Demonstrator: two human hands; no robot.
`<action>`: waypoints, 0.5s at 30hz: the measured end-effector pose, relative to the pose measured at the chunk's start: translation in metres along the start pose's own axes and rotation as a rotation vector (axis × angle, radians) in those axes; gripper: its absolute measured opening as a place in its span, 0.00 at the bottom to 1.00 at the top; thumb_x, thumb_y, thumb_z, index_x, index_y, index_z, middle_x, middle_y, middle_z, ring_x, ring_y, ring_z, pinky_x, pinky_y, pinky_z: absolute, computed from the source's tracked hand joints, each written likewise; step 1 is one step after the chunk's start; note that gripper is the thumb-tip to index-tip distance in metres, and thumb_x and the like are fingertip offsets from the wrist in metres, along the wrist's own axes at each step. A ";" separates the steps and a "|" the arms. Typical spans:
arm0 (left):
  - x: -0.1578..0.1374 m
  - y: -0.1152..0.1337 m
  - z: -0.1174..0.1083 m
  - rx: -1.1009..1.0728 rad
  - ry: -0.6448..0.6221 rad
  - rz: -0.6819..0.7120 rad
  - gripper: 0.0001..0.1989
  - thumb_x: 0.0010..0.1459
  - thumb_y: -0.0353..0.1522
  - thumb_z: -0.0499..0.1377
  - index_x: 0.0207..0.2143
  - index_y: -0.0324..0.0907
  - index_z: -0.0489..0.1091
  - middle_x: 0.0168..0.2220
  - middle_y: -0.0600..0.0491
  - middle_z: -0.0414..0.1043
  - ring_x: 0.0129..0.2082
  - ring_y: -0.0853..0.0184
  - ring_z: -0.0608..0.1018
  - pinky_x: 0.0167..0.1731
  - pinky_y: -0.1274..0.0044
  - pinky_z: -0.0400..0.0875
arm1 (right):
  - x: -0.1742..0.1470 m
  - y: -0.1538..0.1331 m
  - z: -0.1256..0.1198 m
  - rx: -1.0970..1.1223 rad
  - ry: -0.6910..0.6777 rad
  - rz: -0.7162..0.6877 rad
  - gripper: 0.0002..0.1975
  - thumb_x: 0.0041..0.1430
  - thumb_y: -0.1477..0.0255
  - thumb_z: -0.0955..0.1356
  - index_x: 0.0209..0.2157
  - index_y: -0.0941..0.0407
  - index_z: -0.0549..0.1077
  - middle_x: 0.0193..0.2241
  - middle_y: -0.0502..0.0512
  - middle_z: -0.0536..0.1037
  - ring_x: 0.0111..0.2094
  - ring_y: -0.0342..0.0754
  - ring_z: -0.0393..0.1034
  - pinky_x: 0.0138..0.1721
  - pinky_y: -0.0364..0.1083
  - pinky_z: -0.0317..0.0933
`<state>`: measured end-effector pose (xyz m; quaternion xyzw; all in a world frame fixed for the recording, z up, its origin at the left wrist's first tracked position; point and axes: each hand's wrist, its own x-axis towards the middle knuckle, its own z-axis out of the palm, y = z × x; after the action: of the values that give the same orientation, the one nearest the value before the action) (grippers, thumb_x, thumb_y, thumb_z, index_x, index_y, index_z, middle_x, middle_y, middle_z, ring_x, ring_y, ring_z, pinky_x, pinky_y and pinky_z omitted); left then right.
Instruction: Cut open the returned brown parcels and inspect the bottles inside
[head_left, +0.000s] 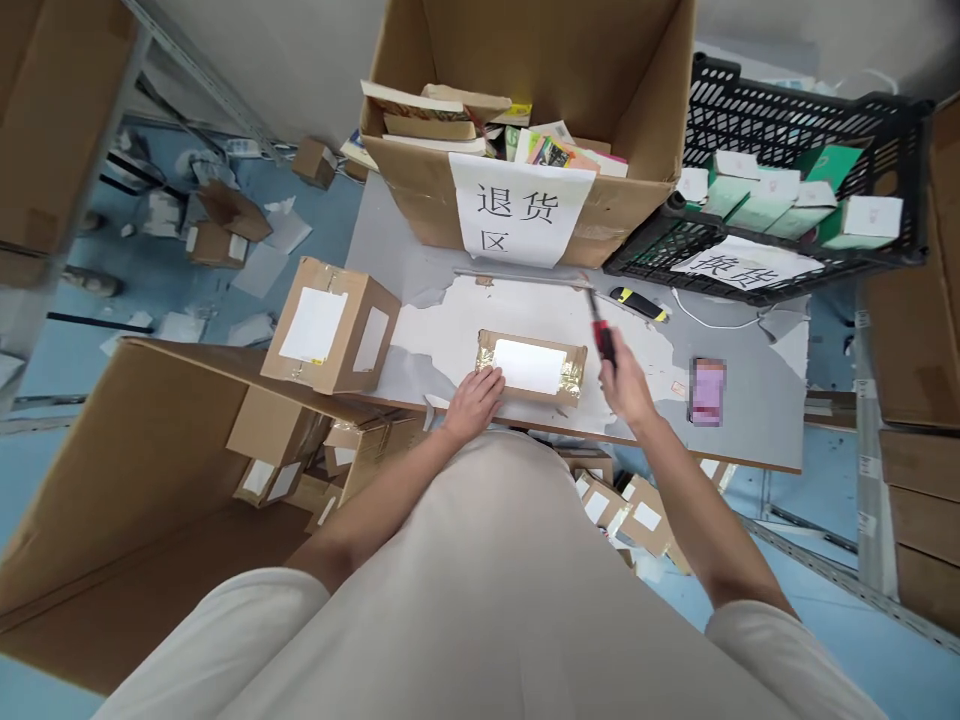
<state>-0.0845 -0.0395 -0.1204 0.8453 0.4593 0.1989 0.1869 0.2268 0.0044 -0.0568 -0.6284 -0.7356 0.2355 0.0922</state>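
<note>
A small cardboard box [534, 395] with a blank-looking white label and clear tape at both ends lies on the worktable. My left hand [475, 402] rests on its front left corner, fingers laid flat over the edge. To the right of the box, my right hand [624, 376] is closed around a red and black utility knife [602, 338]. The knife's front end points up and away from me, apart from the box. A black and yellow utility knife [639, 303] lies on the table beyond my right hand.
A taller carton [306, 335] stands at the table's left. Behind are a large box of books [420, 200] and a black crate [645, 245] holding green-white boxes. A phone [707, 392] lies at right. A big open carton [150, 450] stands below left.
</note>
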 end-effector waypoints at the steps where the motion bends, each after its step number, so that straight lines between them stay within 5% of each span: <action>1: -0.001 -0.001 0.003 -0.001 -0.004 -0.002 0.22 0.65 0.34 0.49 0.61 0.42 0.60 0.60 0.41 0.64 0.64 0.57 0.61 0.61 0.60 0.57 | 0.007 -0.019 -0.006 -0.051 -0.107 -0.136 0.32 0.67 0.69 0.52 0.68 0.54 0.35 0.55 0.64 0.66 0.51 0.56 0.66 0.46 0.51 0.64; 3: 0.000 -0.004 0.008 -0.005 -0.003 -0.007 0.23 0.65 0.33 0.48 0.62 0.41 0.58 0.60 0.40 0.63 0.65 0.57 0.60 0.61 0.59 0.57 | 0.021 -0.052 -0.013 -0.200 -0.328 -0.328 0.30 0.67 0.69 0.54 0.68 0.47 0.41 0.52 0.60 0.69 0.46 0.55 0.69 0.40 0.49 0.65; 6: 0.003 -0.005 0.012 -0.002 0.001 -0.007 0.23 0.65 0.33 0.47 0.62 0.39 0.58 0.61 0.39 0.63 0.65 0.57 0.59 0.62 0.59 0.56 | 0.036 -0.078 -0.013 -0.386 -0.512 -0.428 0.30 0.66 0.73 0.55 0.67 0.42 0.44 0.50 0.58 0.71 0.39 0.53 0.72 0.36 0.48 0.64; 15: 0.006 -0.008 0.016 -0.039 0.006 -0.015 0.25 0.64 0.34 0.49 0.62 0.37 0.57 0.61 0.38 0.62 0.66 0.57 0.58 0.63 0.58 0.54 | 0.052 -0.085 -0.010 -0.532 -0.596 -0.492 0.35 0.64 0.77 0.55 0.67 0.40 0.39 0.51 0.61 0.70 0.39 0.53 0.73 0.37 0.50 0.63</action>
<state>-0.0788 -0.0326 -0.1365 0.8373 0.4624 0.2091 0.2035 0.1463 0.0486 -0.0174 -0.3420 -0.8920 0.1802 -0.2342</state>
